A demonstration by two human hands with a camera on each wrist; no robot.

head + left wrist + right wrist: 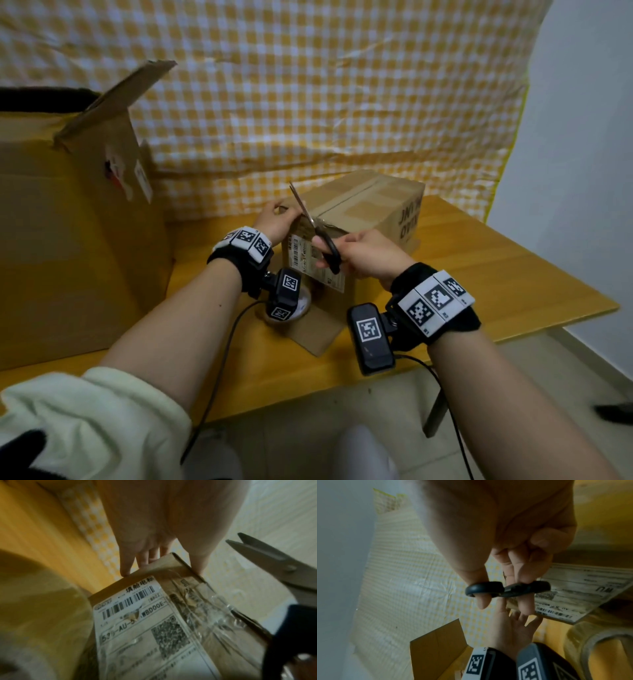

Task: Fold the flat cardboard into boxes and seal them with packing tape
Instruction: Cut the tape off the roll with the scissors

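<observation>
1. The box [356, 219] sat on the yellow table [496, 274], at about twelve o'clock from the person, its labelled end facing them and clear tape [211, 609] wrinkled over the top seam.
2. The left hand [274, 219] gripped the box's near corner at ten o'clock, fingers curled down one side and thumb on the other. That hold looked right for keeping the box from skidding.
3. The right hand [363, 253] held the scissors [315, 229], thumb and a finger through the black loops, blades barely parted and pointing up toward eleven o'clock, over the top edge.
4. To cut well, I judged the blades needed to open wider and catch only the tape, with the tip well clear of the left thumb.
5. A tape roll [301, 305] lay at seven o'clock from the box, partly hidden by the wrist camera; a large carton [75, 240] stood at nine.
</observation>
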